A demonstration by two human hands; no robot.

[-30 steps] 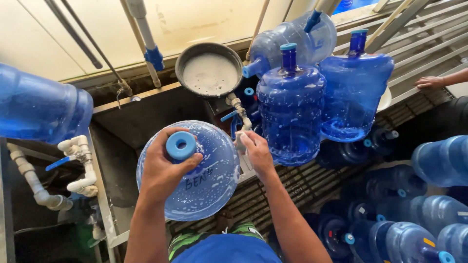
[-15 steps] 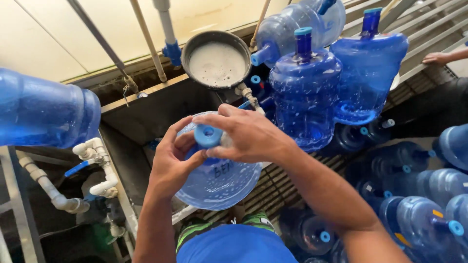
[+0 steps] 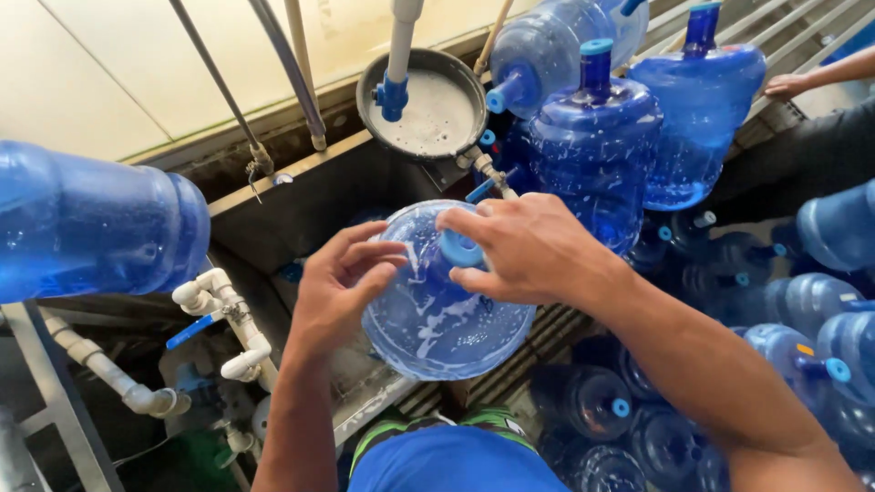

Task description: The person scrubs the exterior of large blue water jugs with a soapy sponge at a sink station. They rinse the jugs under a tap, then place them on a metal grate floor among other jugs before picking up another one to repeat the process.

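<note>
Blue translucent water jug [image 3: 437, 319], suds-streaked, light-blue cap under right hand [image 3: 524, 251]

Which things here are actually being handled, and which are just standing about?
In hand: soapy blue water jug, its blue neck under the right hand, left hand on its shoulder.

Standing about: round metal pan, upright jugs, jug lying on its side, white pipes, another person's hand.

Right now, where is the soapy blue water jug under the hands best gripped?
Grip the soapy translucent blue water jug on its rounded shoulder from both sides. It stands upright, neck up, and its wet dome likely gives little hold from above. The left hand sits on the left shoulder; the right hand covers the blue cap.
</note>
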